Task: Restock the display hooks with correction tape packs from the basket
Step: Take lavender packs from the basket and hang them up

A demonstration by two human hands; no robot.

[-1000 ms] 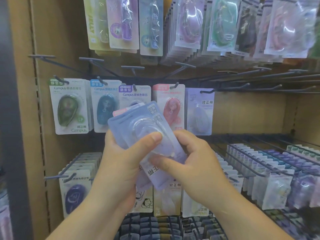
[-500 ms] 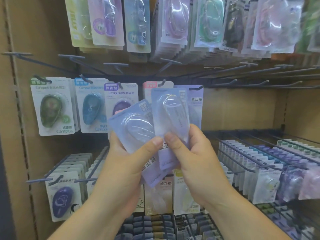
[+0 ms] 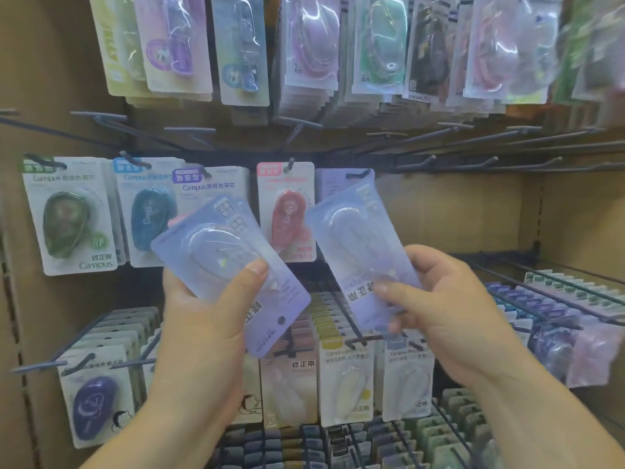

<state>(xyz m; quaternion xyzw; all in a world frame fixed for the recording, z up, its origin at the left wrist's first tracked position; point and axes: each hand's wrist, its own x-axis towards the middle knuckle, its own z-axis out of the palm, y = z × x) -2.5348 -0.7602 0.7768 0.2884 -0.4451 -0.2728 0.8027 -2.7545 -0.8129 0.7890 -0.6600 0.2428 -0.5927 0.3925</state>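
Two hands work apart before a cardboard-backed display rack point(image 3: 439, 214) crowded with correction tape. The left hand point(image 3: 203, 319), below and left of the hanging red pack point(image 3: 287, 218), clamps its thumb over a lilac-fronted bundle of packs point(image 3: 220, 252). The right hand point(image 3: 449, 316), below and right of the red pack, pinches the lower end of a single lilac pack point(image 3: 358, 238). That pack is tilted, its top just right of the red pack and overlapping a matching lilac pack point(image 3: 329, 184) on the neighbouring hook point(image 3: 358, 173), the likely target. Print on the held pack reads inverted, so its hang hole is probably down by the fingers. Turning it end for end, then lining hole with hook tip before sliding it back, should serve best. No basket is in view.
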